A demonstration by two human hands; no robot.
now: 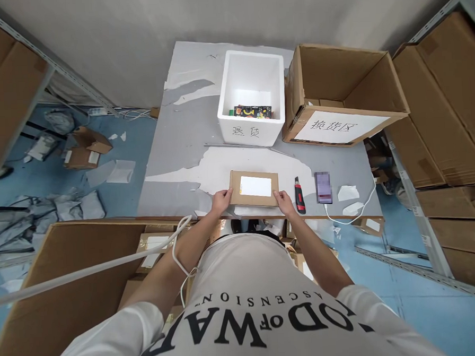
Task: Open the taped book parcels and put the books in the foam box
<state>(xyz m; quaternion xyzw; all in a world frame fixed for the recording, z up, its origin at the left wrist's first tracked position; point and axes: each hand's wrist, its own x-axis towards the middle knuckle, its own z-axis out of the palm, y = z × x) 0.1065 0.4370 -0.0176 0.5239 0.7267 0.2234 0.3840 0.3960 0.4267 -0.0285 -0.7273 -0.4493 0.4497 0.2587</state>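
A small flat cardboard box point(236, 198) with a white label on top is at the table's front edge. My left hand point(222, 201) grips its left side, and my right hand point(284, 202) grips its right front corner. Just right of my right hand lies a red and black utility knife point(299, 196). Farther right is a phone point(323, 188) with its screen lit and a white cable plugged in. Behind the held box stands a white foam box point(254, 130) with handwriting on its front and dark, colorful packets point(253, 112) inside.
A large open cardboard carton point(340, 127) with a handwritten sign stands at the table's point(171, 128) back right. Scraps of white paper point(347, 193) lie beside the phone. Below left, a big carton point(87, 271) holds boxes, and a white cable point(106, 264) crosses above it. Shelving point(418, 216) with cartons flanks the right.
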